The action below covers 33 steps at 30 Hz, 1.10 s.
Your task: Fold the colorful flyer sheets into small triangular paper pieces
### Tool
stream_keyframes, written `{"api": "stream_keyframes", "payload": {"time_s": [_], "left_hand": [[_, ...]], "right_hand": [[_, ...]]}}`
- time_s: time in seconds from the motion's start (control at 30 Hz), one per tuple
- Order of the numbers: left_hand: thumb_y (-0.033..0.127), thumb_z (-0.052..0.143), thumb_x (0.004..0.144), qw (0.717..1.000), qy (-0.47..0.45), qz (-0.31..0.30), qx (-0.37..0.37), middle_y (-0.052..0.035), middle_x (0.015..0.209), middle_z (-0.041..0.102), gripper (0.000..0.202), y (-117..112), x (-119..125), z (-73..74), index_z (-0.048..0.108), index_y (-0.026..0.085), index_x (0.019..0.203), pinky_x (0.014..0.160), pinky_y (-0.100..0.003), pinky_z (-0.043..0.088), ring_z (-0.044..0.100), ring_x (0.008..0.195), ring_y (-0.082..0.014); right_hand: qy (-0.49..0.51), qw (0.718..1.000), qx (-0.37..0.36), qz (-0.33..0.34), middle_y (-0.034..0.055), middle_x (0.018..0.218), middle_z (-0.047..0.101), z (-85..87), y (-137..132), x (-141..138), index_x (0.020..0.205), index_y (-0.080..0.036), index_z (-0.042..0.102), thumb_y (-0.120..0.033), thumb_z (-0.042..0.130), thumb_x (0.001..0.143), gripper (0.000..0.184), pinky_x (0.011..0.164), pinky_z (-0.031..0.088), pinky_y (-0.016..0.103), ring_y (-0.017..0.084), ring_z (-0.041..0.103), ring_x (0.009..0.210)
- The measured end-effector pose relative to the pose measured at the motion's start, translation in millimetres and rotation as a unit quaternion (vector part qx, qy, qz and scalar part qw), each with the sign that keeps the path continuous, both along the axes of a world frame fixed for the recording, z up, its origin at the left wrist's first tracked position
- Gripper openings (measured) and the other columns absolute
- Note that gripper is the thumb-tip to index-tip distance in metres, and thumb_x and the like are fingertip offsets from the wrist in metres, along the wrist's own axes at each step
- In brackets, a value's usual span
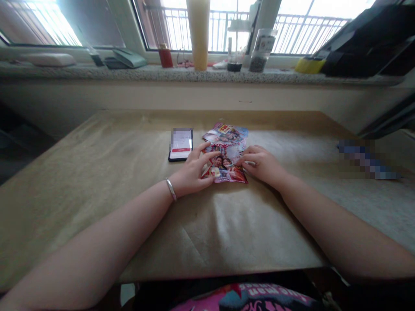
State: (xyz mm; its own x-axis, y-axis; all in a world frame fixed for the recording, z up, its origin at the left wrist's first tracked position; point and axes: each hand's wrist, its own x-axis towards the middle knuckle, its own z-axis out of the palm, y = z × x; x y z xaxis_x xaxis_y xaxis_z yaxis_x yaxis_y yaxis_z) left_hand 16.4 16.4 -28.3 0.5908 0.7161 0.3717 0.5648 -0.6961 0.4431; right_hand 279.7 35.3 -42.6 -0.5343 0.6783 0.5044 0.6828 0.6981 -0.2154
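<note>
A colourful printed paper sheet (227, 153) with photos on it lies folded near the middle of the wooden table (106, 172). My left hand (191, 170) rests on the sheet's left edge, fingers stretched out flat and pressing down, a silver bracelet at the wrist. My right hand (262, 164) lies on the sheet's right edge, fingers curled and pressed onto the paper. A smartphone (180, 144) with a lit screen lies just left of the sheet, beyond my left hand.
A blurred blue object (366, 160) lies at the table's right side. The stone windowsill (181, 74) behind holds a tall yellow cylinder (198, 32), a red cup (165, 56), jars, a green case and a dark bag (363, 43) at right.
</note>
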Motion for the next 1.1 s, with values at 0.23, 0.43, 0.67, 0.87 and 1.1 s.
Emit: {"api": "stream_keyframes", "payload": {"time_s": [0.23, 0.43, 0.67, 0.87, 1.1], "left_hand": [[0.026, 0.063, 0.075, 1.0, 0.011, -0.01, -0.001, -0.013, 0.152, 0.012, 0.076, 1, 0, -3.9, 0.03, 0.02, 0.143, 0.117, -0.05, 0.02, 0.014, 0.142, -0.0339], [0.029, 0.06, 0.078, 1.0, 0.019, -0.001, 0.002, -0.0144, 0.153, 0.013, 0.07, -1, 2, -2.2, 0.032, 0.018, 0.142, 0.116, -0.049, 0.022, 0.016, 0.142, -0.0329], [0.03, 0.058, 0.08, 0.999, 0.035, 0.03, -0.01, -0.0179, 0.153, 0.017, 0.065, 0, 1, -3.9, 0.037, 0.014, 0.139, 0.114, -0.051, 0.023, 0.021, 0.141, -0.0329], [0.029, 0.055, 0.081, 0.999, -0.026, 0.018, 0.003, -0.0154, 0.149, 0.029, 0.055, -1, 1, 0.8, 0.044, 0.017, 0.133, 0.113, -0.05, 0.026, 0.029, 0.137, -0.0303], [0.033, 0.05, 0.086, 0.987, -0.161, -0.006, 0.025, -0.0119, 0.143, 0.036, 0.052, 3, 0, 0.7, 0.038, 0.021, 0.135, 0.111, -0.048, 0.03, 0.034, 0.134, -0.027]], "right_hand": [[0.06, 0.998, -0.028, 0.025, 0.0061, 0.087, 0.066, -2.4, 0, -4, 0.083, -0.022, 0.073, -0.011, 0.055, 0.079, 0.021, 0.079, 0.051, 0.035, 0.019, 0.061, 0.083], [0.088, 0.992, -0.093, 0.015, 0.0077, 0.093, 0.067, 3.7, -9, -11, 0.091, -0.02, 0.073, -0.017, 0.054, 0.082, 0.022, 0.082, 0.052, 0.035, 0.019, 0.062, 0.087], [0.053, 0.988, -0.142, 0.035, 0.0079, 0.104, 0.063, 13.4, -22, -17, 0.108, -0.023, 0.069, -0.037, 0.067, 0.078, 0.033, 0.088, 0.05, 0.037, 0.021, 0.061, 0.096], [0.013, 0.994, -0.108, 0.032, 0.0072, 0.103, 0.063, 12.9, -25, -18, 0.101, -0.024, 0.069, -0.036, 0.072, 0.073, 0.031, 0.085, 0.052, 0.037, 0.022, 0.061, 0.095], [0.025, 0.996, -0.075, 0.031, 0.0041, 0.098, 0.067, 8.9, -19, -14, 0.084, -0.023, 0.07, -0.021, 0.062, 0.081, 0.01, 0.08, 0.052, 0.031, 0.017, 0.064, 0.087]]}}
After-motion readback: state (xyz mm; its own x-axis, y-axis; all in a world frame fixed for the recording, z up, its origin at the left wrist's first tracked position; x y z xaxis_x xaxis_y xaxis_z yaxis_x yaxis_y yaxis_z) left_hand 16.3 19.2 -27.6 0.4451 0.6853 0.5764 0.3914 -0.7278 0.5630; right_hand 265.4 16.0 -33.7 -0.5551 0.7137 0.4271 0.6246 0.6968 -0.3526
